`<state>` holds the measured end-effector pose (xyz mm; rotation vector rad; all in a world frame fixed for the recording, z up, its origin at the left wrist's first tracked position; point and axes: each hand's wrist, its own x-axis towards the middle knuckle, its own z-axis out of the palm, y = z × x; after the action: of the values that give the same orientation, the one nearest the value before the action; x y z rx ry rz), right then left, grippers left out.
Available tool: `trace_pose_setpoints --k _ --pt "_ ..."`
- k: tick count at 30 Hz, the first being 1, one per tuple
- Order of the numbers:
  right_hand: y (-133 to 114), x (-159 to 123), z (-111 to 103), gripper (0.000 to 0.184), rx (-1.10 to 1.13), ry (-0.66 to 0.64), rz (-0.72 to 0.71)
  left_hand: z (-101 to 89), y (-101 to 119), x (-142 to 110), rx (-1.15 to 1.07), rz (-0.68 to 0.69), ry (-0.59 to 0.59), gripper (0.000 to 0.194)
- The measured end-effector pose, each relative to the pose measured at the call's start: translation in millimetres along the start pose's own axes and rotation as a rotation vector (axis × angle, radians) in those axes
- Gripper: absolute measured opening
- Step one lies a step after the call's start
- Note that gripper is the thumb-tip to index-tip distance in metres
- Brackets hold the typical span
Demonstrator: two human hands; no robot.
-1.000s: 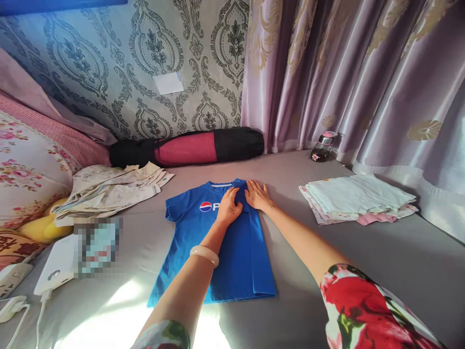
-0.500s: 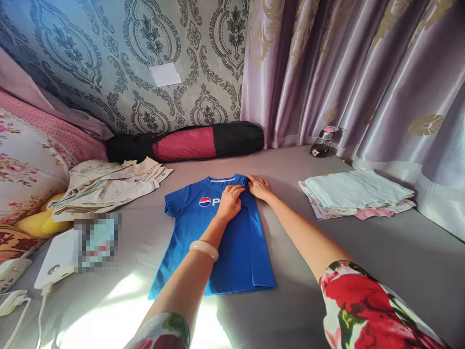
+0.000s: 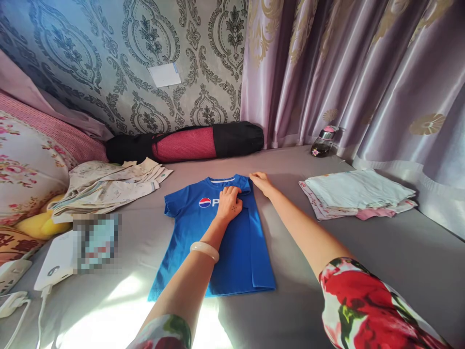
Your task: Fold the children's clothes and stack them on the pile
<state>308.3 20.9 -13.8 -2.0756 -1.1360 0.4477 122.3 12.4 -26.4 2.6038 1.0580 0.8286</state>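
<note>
A blue T-shirt [image 3: 203,242] with a round logo and white lettering lies flat on the bed, its right side folded inward in a long strip. My left hand [image 3: 229,202] rests on the upper chest, hiding part of the lettering. Its fingers are curled on the folded sleeve. At the right shoulder fold, my right hand [image 3: 260,183] pinches the edge of the shirt between thumb and fingers. The other sleeve [image 3: 177,201] points out to the left, unfolded.
A stack of folded clothes [image 3: 358,194] lies to the right, beneath a dark-filled bottle [image 3: 323,141]. Along the wall is a black and red bag [image 3: 185,143]. On the left are more clothes [image 3: 112,184], a white power bank [image 3: 58,259] and a power strip [image 3: 13,276].
My right hand has shifted slightly right along the shoulder edge. My left fingers have curled and drawn back a little, and the folded sleeve lies flatter.
</note>
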Motion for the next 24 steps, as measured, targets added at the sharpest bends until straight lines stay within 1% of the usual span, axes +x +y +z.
trace_pose_setpoints --k 3,7,9,11,13,14,16,19,21,24 --pt "-9 -2 -2 0.031 -0.081 0.014 0.021 1.8 -1 0 0.003 -0.024 0.008 0.037" --pt "-23 -5 0 0.037 -0.246 -0.065 0.089 4.0 -3 1 -0.015 -0.069 0.019 0.036" --pt "-28 -3 3 0.029 -0.234 -0.089 0.125 5.6 -4 2 -0.032 -0.094 0.027 0.041" --pt "-29 0 6 0.018 -0.193 -0.1 0.151 7.3 -6 3 -0.058 -0.128 0.035 0.05" --pt "-30 3 8 0.01 -0.157 -0.11 0.172 8.6 -7 4 -0.095 -0.173 0.03 0.059" --pt "-30 4 9 0.007 -0.141 -0.114 0.18 8.9 -8 4 -0.111 -0.191 0.02 0.06" --pt "-30 5 10 0.006 -0.106 -0.121 0.198 8.8 -10 5 -0.13 -0.199 -0.007 0.057" --pt "-29 3 12 0.007 -0.085 -0.113 0.205 7.6 -12 4 -0.132 -0.155 -0.032 0.045" --pt "-26 1 12 0.011 -0.109 -0.091 0.19 7.1 -13 4 -0.142 -0.129 -0.033 0.041" --pt "-19 1 7 0.016 -0.185 -0.047 0.147 8.3 -14 4 -0.16 -0.121 -0.007 0.041"
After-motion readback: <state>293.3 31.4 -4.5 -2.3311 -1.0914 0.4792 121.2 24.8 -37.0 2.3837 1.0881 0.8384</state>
